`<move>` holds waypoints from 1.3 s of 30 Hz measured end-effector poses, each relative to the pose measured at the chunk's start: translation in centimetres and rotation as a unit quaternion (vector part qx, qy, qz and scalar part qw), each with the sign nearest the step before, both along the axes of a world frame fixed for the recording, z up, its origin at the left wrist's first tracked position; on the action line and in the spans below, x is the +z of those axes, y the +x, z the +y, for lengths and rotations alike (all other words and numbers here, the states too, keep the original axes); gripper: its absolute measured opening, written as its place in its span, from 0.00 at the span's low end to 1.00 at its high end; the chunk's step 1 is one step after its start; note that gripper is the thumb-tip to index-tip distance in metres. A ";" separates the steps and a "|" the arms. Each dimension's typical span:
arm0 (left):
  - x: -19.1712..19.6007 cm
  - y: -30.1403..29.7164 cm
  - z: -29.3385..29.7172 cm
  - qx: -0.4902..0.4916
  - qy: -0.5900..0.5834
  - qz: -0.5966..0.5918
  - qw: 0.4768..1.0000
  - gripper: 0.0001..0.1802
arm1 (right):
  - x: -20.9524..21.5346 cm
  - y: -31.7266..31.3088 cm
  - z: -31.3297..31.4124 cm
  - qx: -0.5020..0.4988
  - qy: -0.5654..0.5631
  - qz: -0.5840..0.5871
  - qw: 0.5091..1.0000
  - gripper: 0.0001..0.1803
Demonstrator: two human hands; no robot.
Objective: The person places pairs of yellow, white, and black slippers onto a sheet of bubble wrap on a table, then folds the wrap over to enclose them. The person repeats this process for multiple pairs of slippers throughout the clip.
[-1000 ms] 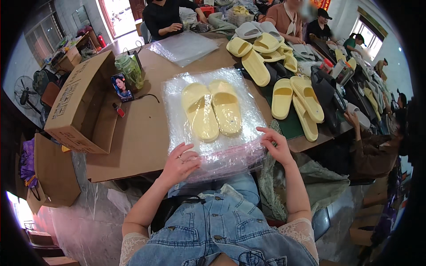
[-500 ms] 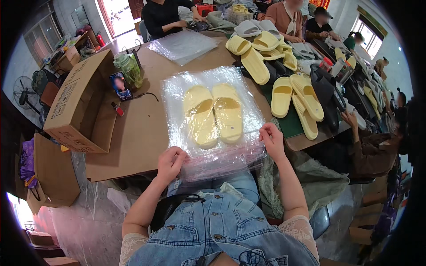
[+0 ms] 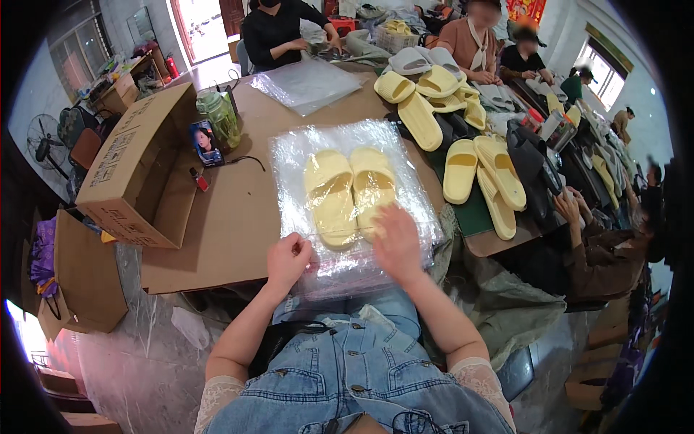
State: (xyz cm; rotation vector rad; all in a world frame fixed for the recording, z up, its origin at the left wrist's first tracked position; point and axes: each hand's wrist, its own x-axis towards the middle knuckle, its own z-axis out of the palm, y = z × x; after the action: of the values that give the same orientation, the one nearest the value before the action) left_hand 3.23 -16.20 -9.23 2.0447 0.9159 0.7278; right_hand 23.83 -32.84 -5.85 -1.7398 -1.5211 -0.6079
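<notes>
**packer_q:** Busy workshop, cardboard-covered table [image 3: 217, 217], people sorting slippers along the far edge. Where's this pair at?

**benchmate:** Both yellow slippers [image 3: 350, 192] are already inside the clear bag [image 3: 405, 155], side by side, lying near the front edge of the table, about the middle. So loading looks done.

**packer_q:** And the hands?

**benchmate:** Left hand [image 3: 288, 259] is curled, pinching the bag's near edge at the front left corner. Right hand [image 3: 396, 242] is flat and open, palm down on the bag over the heel of the right-hand slipper, holding nothing. It's blurry though.

**packer_q:** What's left?

**benchmate:** My guess is closing the mouth of the bag, which hangs over the front edge toward the lap. Can't tell if it's sealed. Loose slippers [image 3: 481, 173] at the right edge are unbagged, and spare bags [image 3: 307, 83] wait by the far edge.
</notes>
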 end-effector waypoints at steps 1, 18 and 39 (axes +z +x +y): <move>0.1 0.0 0.0 0.005 0.003 0.004 1.000 0.13 | 0.7 -1.7 0.2 0.043 -0.060 -0.012 0.997 0.23; 2.6 3.4 -2.9 -0.206 0.344 -0.016 0.916 0.31 | -4.2 -0.8 1.9 0.031 -0.247 -0.002 0.968 0.31; -0.7 2.4 -0.5 -0.140 0.299 0.134 0.934 0.31 | -2.0 3.4 -1.9 -0.088 -0.094 0.105 0.986 0.36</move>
State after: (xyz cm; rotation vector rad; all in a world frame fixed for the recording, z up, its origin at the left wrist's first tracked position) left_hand 5.64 -16.69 -9.96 2.7996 0.5556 0.6250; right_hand 27.28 -34.77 -7.88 -2.0292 -1.3231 -0.3619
